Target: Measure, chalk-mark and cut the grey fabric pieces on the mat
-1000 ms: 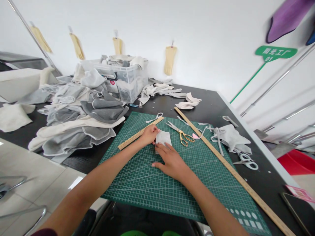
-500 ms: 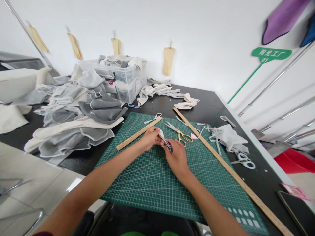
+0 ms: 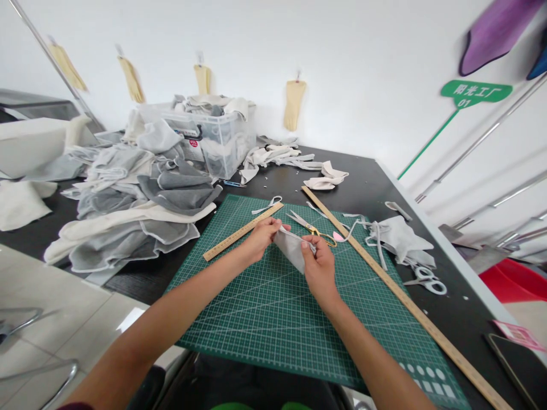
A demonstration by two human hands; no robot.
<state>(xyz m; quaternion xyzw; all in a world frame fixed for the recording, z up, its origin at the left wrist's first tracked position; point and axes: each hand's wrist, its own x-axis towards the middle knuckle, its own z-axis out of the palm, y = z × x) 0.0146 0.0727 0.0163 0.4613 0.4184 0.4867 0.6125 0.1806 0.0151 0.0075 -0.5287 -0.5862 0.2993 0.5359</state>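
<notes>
Both of my hands hold a small grey fabric piece (image 3: 291,249) just above the green cutting mat (image 3: 256,319). My left hand (image 3: 261,237) pinches its left corner and my right hand (image 3: 319,266) pinches its right edge, so the cloth hangs stretched between them. A short wooden ruler (image 3: 241,232) lies on the mat just left of my left hand. Gold-handled scissors (image 3: 314,230) lie on the mat right behind the cloth.
A long wooden ruler (image 3: 401,296) runs diagonally along the mat's right side. Grey and cream fabric is heaped at the left (image 3: 132,210), with a clear plastic bin (image 3: 213,139) behind it. Fabric scraps (image 3: 399,239) and white-handled scissors (image 3: 427,279) lie at the right.
The fabric piece lay flat on the mat under my hands a second ago. Both hands pinched it, lifted it and spread it out between them.
</notes>
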